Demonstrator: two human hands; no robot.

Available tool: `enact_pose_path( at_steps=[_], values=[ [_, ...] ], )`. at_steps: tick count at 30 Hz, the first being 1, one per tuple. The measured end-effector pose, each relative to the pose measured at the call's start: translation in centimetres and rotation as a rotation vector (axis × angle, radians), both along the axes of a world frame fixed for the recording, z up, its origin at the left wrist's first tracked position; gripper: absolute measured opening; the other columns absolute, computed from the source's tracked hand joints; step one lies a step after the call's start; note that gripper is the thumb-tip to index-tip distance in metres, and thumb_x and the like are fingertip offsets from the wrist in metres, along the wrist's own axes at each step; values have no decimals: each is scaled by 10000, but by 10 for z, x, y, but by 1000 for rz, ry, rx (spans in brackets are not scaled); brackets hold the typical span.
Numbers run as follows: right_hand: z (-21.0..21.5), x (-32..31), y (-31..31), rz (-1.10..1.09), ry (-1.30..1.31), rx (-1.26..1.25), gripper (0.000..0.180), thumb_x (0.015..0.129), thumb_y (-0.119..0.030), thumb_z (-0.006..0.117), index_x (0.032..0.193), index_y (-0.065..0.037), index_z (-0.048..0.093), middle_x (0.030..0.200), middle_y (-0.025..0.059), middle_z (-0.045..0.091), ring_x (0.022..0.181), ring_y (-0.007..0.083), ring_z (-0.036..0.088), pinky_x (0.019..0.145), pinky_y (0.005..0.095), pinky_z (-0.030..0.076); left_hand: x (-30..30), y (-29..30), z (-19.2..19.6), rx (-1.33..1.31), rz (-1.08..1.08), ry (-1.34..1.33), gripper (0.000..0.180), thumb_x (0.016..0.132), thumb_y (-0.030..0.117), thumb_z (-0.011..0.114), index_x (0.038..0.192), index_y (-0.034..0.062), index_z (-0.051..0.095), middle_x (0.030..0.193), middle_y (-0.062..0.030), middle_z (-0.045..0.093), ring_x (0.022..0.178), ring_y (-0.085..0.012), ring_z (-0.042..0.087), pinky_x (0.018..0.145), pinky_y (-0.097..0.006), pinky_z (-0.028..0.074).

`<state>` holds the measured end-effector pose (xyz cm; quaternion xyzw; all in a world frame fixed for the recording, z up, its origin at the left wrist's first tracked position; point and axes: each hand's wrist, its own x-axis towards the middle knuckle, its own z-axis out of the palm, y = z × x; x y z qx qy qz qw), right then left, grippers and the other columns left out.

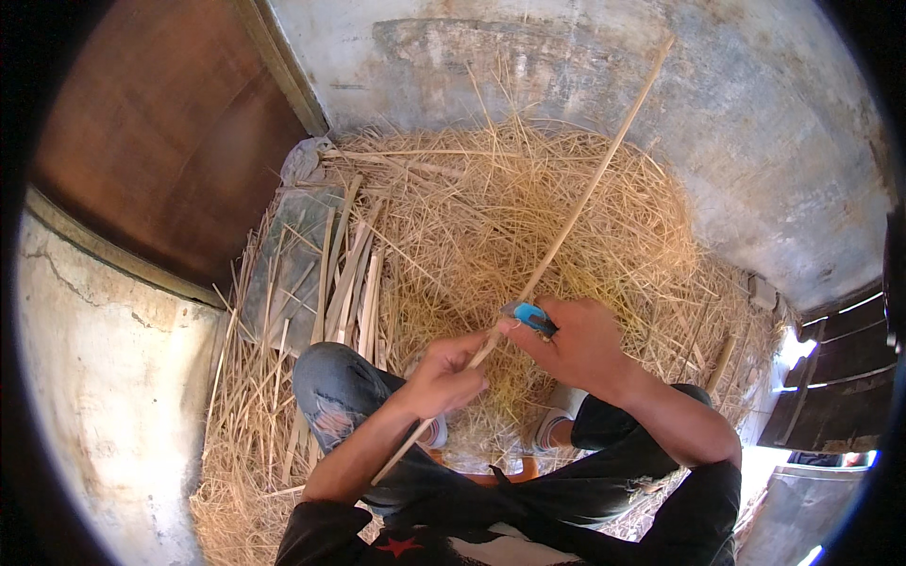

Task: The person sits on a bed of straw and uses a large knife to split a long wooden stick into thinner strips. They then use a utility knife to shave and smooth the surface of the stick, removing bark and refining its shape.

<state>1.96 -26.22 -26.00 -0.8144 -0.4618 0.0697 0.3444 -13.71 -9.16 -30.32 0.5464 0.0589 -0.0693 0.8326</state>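
Observation:
A long, thin strip that looks like split bamboo slants from beside my left knee up to the far right, ending against the wall behind. My left hand is closed around its lower part, just above my lap. In my right hand is a blue utility knife, its front end resting against the strip. My right thumb presses on the strip near the knife. The two hands are close together, with a short length of strip between them. How far the blade reaches out is hard to make out.
A thick heap of shavings covers the floor around my feet. Several flat strips lie at the left, near a grey slab. A worn wall stands beyond, a brown panel at the far left, dark slats at the right.

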Motion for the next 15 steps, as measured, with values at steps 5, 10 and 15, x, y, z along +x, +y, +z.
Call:
enact_pose_path(
  at_steps=[5, 10, 15],
  values=[
    [6, 16, 1, 153, 507, -216, 598, 931, -536, 643, 697, 13, 661, 521, 115, 519, 462, 216, 497, 484, 397, 399, -3, 3, -10, 55, -46, 16, 556, 878, -29, 536, 1431, -17, 473, 627, 35, 524, 448, -27, 439, 406, -213, 301],
    [13, 24, -4, 347, 720, -276, 558, 912, -511, 689, 733, 16, 656, 544, 51, 488, 508, 148, 460, 503, 346, 393, -3, 1, -2, -2, -51, 10, 578, 869, -37, 552, 1440, -13, 467, 631, 37, 530, 457, -20, 441, 409, -209, 309],
    [26, 13, -4, 45, 213, 5, 402, 903, -394, 740, 892, -5, 641, 573, 74, 524, 498, 162, 484, 487, 331, 397, -2, 5, -2, -65, -32, 6, 615, 881, -38, 549, 1482, 7, 428, 665, 52, 517, 484, -20, 447, 431, -205, 331]
  ],
)
